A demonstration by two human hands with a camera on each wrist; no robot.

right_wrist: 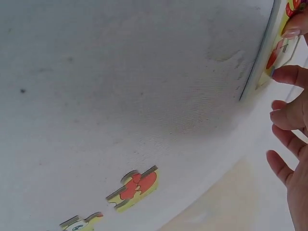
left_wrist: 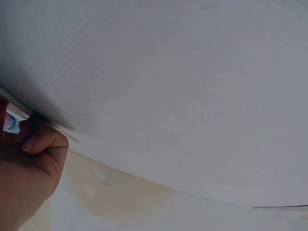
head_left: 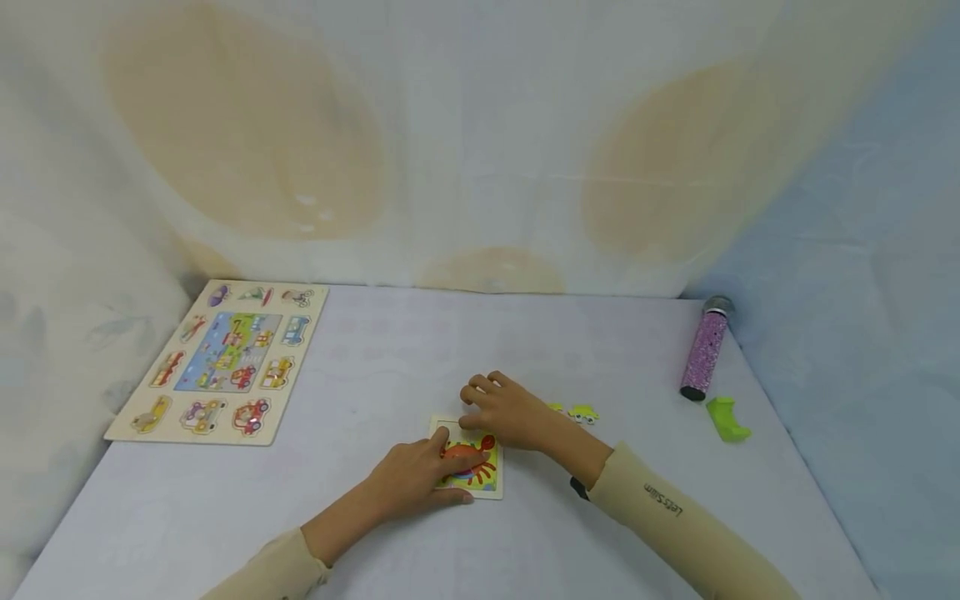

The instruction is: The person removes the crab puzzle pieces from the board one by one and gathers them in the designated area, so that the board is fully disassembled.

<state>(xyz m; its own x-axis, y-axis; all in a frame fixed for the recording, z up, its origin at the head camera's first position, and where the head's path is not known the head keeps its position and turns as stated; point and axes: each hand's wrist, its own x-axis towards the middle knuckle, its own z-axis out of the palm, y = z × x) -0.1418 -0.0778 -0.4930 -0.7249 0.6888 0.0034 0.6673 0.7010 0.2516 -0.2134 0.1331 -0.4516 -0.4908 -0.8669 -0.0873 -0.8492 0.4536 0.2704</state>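
Observation:
A small crab jigsaw puzzle (head_left: pixel 489 479) lies in a pale tray on the table, partly covered by both hands. My left hand (head_left: pixel 411 482) rests on it from the left, with the index finger stretched across the crab and the thumb along the near edge. My right hand (head_left: pixel 510 414) hovers over the far right corner, its fingers loosely bent and apart. One fingertip of it touches the puzzle in the right wrist view; I see nothing held there. Beyond the right wrist lie loose puzzle pieces, one yellow (head_left: pixel 582 413) and one red and yellow (right_wrist: pixel 137 190).
A large wooden vehicle puzzle board (head_left: pixel 262 429) lies at the far left. At the right are a glittery purple microphone (head_left: pixel 705 354) and a curved lime-green piece (head_left: pixel 725 419). A small dark object (head_left: pixel 579 488) shows partly under my right forearm. Patterned cloth walls surround the table.

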